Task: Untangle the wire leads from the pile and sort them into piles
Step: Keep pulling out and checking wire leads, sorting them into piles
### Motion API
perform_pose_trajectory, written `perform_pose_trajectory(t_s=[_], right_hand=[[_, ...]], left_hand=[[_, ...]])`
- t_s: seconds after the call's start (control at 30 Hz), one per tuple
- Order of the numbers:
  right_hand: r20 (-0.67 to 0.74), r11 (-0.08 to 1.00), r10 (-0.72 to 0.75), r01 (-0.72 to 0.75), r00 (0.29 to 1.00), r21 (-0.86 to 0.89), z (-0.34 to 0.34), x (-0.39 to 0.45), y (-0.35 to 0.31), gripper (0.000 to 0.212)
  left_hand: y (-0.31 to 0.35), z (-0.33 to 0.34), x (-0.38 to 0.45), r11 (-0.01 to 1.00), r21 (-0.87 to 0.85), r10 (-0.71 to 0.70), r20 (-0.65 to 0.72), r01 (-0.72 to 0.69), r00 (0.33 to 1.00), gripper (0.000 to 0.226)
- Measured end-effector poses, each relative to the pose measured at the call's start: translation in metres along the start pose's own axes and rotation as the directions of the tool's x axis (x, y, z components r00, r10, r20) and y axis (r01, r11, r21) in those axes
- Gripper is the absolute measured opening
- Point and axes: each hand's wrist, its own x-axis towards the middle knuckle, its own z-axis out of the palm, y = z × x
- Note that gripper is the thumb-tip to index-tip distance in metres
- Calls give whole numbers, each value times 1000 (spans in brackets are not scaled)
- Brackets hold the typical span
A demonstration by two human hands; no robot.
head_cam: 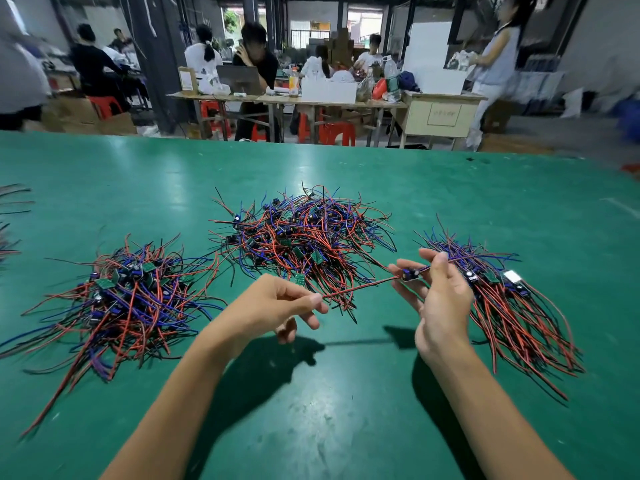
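Head view: green table [346, 410], three heaps of red, black and blue leads.
Left hand [277, 306]: thumb and forefinger pinch the red-black end of one wire lead [360, 287].
Right hand [440, 299]: fingertips pinch the same lead at its small board, lead stretched between both hands above the table.
Centre pile [304, 237]: tangled, behind the hands.
Left pile [128, 292]: loose tangle.
Right pile [512, 306]: leads roughly aligned, just beside right hand.

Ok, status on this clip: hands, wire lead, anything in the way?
Left hand pinches red-black wire end. Right hand holds the lead's small board, lead stretched between. Tangled pile behind, sorted pile right. Nothing blocking.
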Motion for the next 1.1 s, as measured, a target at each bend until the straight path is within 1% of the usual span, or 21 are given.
perform_pose_trajectory(t_s=[0.13,0.17,0.2,0.23,0.27,0.3,0.33,0.4,0.43,0.47,0.5,0.53,0.6,0.67,0.7,0.77,0.83,0.87,0.93,1.0,1.1], right_hand=[[-53,995,-89,91,995,29,5,10,-18,32],[-72,987,-159,156,985,-40,4,18,-26,33],[-69,952,-258,241,964,-190,3,30,-35,33],[-19,854,-365,327,931,-405,1,43,-44,33],[71,681,-442,386,894,-623,-2,58,-53,34],[155,465,-472,395,868,-792,-5,71,-60,35],[203,247,-472,350,858,-904,-8,85,-63,36],[252,-124,-399,221,882,-967,-18,108,-60,33],[238,-252,-298,164,924,-954,-25,114,-52,34],[173,-335,-162,111,971,-936,-33,117,-42,42],[81,-394,-33,62,996,-917,-43,117,-31,53],[9,-433,43,26,999,-901,-52,116,-21,63],[-4,-447,16,3,1000,-895,-61,114,-8,72],[140,-400,-127,78,982,-913,-52,108,-4,67],[251,-350,-183,176,951,-920,-44,101,-2,57],[395,-146,-173,373,902,-916,-23,82,4,37],[427,44,-62,430,902,-902,-1,58,20,31],[428,88,3,426,904,-901,9,47,30,34],[419,64,75,415,905,-908,23,34,52,47],[409,9,14,409,913,-913,28,28,68,47],[389,91,-79,395,918,-914,27,28,71,33]], left_hand=[[3,0,-3,997,-59,61,43,-59,997,26],[4,1,-4,996,-53,75,46,-73,996,28],[5,1,-4,996,-46,80,36,-78,996,29],[5,0,-4,996,-42,75,13,-75,997,30],[5,-1,-3,997,-38,65,-21,-66,998,31],[4,-1,-2,998,-30,51,-58,-53,997,31],[3,-2,-1,999,-18,37,-91,-39,995,31],[1,-2,0,1000,7,14,-128,-13,992,29],[0,-2,0,1000,15,7,-136,-5,991,28],[0,-1,0,1000,21,1,-144,2,990,28],[-1,-1,0,1000,26,-2,-153,6,988,28],[0,-2,0,999,34,0,-160,5,987,28],[0,-2,2,999,42,12,-169,-5,985,29],[0,-4,4,999,42,22,-192,-14,981,29],[0,-4,4,999,45,24,-203,-15,979,29],[-2,-5,5,998,62,21,-214,-7,977,29],[-4,-5,5,997,71,13,-221,3,975,28],[-5,-6,5,997,71,10,-225,6,974,28],[-7,-6,5,997,71,3,-232,14,973,28],[-8,-6,6,997,71,-8,-238,25,971,29],[-10,-6,7,996,76,-25,-250,46,968,28]])
